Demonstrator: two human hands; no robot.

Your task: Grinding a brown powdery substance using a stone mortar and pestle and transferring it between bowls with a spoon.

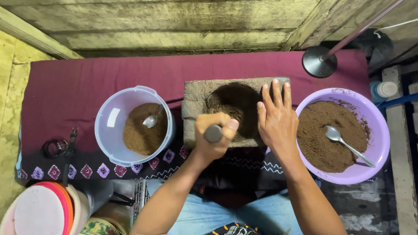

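Left grip (213, 137) around pestle (213, 133)

Pestle (213, 133): lower end hidden beneath gripping left hand (214, 135). Mortar (196, 98): near rim covered by both hands.

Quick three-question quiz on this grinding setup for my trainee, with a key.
1. True or false: the left hand grips the pestle.
2. Where does the right hand rest?
A. on the stone mortar
B. in the purple basin
3. How many spoons are visible?

Key:
1. True.
2. A, flat on its right edge.
3. Two: one spoon in the clear tub, another spoon in the purple basin.
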